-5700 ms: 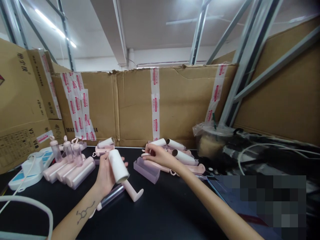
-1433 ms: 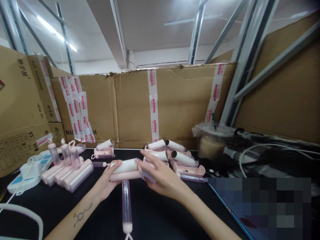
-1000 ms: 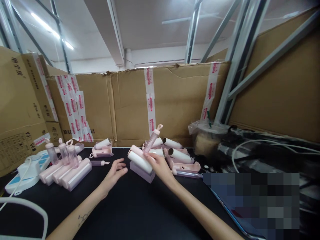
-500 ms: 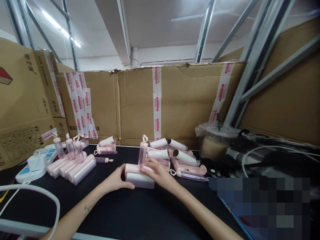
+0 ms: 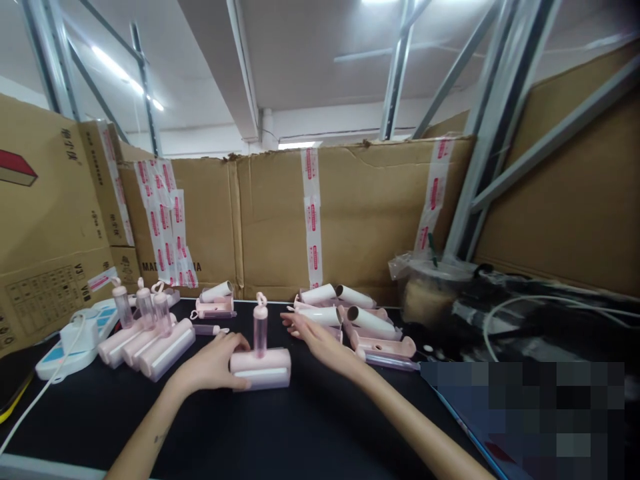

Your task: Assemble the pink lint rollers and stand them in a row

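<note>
My left hand (image 5: 213, 363) grips the left end of a pink lint roller (image 5: 261, 362), thumb in front and fingers behind. The roller lies on the black table with its clear handle and heart-shaped loop pointing up. My right hand (image 5: 315, 339) is off it, fingers stretched out, beside white sticky-paper rolls (image 5: 321, 316) resting in pink holders. Another pink holder (image 5: 387, 346) lies to the right, with a clear handle in front of it. Several similar lint rollers (image 5: 167, 350) stand handle-up in a row on the left.
A white and blue power strip (image 5: 103, 333) with a plugged-in charger sits at the left. A lidded drink cup (image 5: 430, 293) stands at the back right beside dark clutter and a white cable. Cardboard walls (image 5: 270, 220) close off the back and sides.
My right hand has let go of the lint roller and opened, staying near the loose parts. My left hand has shifted the roller a little to the left.
</note>
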Demonstrator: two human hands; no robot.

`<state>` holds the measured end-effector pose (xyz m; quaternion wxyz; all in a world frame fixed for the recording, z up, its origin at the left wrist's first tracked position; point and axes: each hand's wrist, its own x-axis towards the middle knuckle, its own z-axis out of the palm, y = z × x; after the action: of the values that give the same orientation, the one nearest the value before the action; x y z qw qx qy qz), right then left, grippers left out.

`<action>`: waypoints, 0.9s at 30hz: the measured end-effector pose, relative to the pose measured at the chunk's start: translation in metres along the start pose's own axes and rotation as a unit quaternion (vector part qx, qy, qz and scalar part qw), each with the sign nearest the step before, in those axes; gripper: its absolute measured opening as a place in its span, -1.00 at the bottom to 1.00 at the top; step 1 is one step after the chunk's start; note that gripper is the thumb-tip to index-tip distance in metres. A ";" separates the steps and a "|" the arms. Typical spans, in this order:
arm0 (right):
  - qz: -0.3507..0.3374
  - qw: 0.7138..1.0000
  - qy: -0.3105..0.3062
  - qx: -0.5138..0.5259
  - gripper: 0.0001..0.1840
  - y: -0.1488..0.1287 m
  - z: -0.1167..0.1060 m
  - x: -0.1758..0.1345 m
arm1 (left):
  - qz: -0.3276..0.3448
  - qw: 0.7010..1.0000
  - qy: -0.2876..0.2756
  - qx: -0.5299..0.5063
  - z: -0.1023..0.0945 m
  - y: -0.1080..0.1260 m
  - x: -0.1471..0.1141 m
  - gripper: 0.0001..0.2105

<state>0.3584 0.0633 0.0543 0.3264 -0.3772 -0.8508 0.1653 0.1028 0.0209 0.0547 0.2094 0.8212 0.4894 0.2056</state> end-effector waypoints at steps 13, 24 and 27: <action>-0.144 0.972 -0.141 -0.125 -0.63 -0.020 0.119 0.140 | -0.236 0.951 0.041 0.194 -0.035 -0.034 -0.030 -0.51; -0.038 0.963 -0.107 -0.243 -0.66 0.005 0.087 0.103 | -0.277 0.919 0.080 0.267 -0.030 -0.059 -0.017 -0.44; 0.006 0.958 -0.085 -0.273 -0.65 0.009 0.068 0.076 | -0.268 0.919 0.089 0.276 -0.027 -0.058 -0.011 -0.43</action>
<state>0.2792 0.1239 0.0323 0.1361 -0.4418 -0.8858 -0.0402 0.0413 0.0401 0.0436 -0.0225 0.6626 0.7453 0.0706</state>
